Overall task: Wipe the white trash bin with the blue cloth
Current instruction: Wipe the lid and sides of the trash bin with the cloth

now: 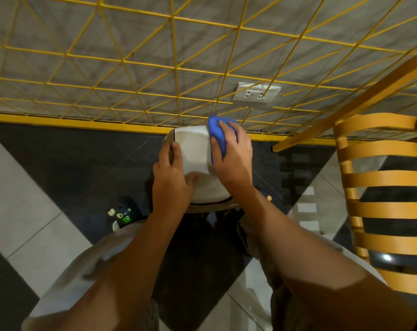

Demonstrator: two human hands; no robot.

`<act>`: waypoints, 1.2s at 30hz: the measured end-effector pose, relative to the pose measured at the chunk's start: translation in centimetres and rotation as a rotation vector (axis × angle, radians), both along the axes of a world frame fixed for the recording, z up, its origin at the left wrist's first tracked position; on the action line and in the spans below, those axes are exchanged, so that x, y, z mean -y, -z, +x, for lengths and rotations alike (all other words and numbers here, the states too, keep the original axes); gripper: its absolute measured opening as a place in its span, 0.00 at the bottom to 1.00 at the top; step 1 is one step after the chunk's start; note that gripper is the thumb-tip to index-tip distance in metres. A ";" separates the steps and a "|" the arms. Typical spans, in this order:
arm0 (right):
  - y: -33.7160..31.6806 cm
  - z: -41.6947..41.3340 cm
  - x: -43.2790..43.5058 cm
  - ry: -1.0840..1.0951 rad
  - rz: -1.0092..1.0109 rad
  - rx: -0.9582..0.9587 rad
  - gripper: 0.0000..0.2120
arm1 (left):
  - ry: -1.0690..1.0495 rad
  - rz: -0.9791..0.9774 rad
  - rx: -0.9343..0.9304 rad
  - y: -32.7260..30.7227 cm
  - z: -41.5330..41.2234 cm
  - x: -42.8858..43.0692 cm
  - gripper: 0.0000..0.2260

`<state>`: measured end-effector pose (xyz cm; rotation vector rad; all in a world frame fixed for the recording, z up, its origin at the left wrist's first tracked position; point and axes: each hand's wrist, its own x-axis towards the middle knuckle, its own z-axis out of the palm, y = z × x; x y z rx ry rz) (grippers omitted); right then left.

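Observation:
The white trash bin (194, 151) sits low in front of me, between my knees, its rounded top facing up. My left hand (170, 177) grips its left side, fingers wrapped over the edge. My right hand (232, 155) presses the blue cloth (217, 133) against the bin's right side; the cloth bunches out above and under my fingers. The bin's lower part is hidden behind my hands and forearms.
A yellow wire grid (174, 68) covers the grey wall behind the bin, with a white double socket (256, 93) on it. An orange slatted chair (384, 187) stands close on the right. My shoe (124, 211) rests on the black-and-white tiled floor at the left.

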<state>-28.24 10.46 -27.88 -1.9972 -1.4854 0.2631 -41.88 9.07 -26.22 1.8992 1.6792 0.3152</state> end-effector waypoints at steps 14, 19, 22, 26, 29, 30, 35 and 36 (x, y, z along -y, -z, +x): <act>3.7 -2.7 9.3 -0.118 -0.106 0.020 0.16 | 0.043 0.022 0.005 -0.1 -0.4 1.1 0.33; 0.1 -1.9 9.4 0.030 -0.100 -0.319 0.18 | -0.021 -0.053 -0.015 -0.9 -0.1 1.1 0.35; -2.1 -0.2 9.6 0.232 -0.025 -0.499 0.16 | -0.007 0.005 -0.070 -1.9 0.4 0.7 0.35; -2.7 3.3 9.0 0.543 -0.025 -0.754 0.17 | 0.277 0.137 -0.169 -2.9 2.6 -0.4 0.29; -1.7 4.9 8.7 0.609 -0.067 -0.924 0.17 | 0.530 0.144 -0.233 -3.6 5.8 -2.1 0.29; -1.3 5.0 8.6 0.602 -0.095 -0.935 0.17 | 0.589 0.138 -0.273 -3.7 6.8 -2.8 0.31; 0.0 4.0 7.8 0.365 -0.280 -0.896 0.19 | 0.662 0.042 -0.418 -2.8 8.4 -4.7 0.33; 0.1 3.8 7.6 0.340 -0.299 -0.887 0.19 | 0.666 0.040 -0.425 -2.4 8.3 -4.7 0.33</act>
